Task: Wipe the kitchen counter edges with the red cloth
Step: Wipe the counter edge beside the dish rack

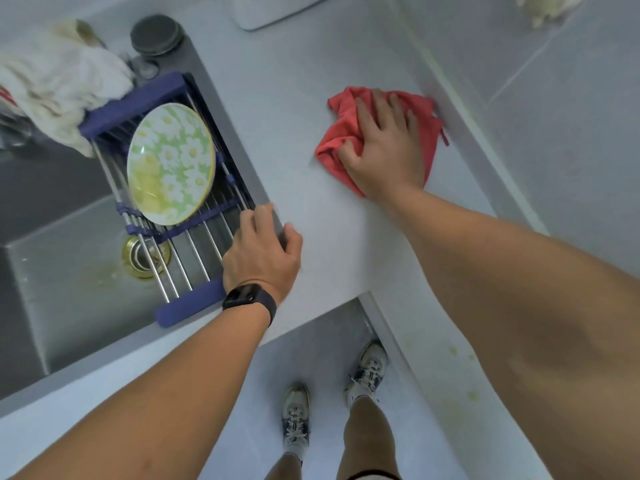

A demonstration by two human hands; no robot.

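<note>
The red cloth lies bunched on the pale grey counter, close to the counter's right edge. My right hand lies on top of the cloth, fingers spread, the thumb tucked into its folds. Part of the cloth is hidden under the palm. My left hand, with a black watch on the wrist, rests on the sink's rim, its fingers curled over the edge beside the rack.
A blue and steel drying rack spans the sink and holds a green floral plate. A white towel lies at the upper left. A white object stands at the counter's back. Tiled floor lies right and below.
</note>
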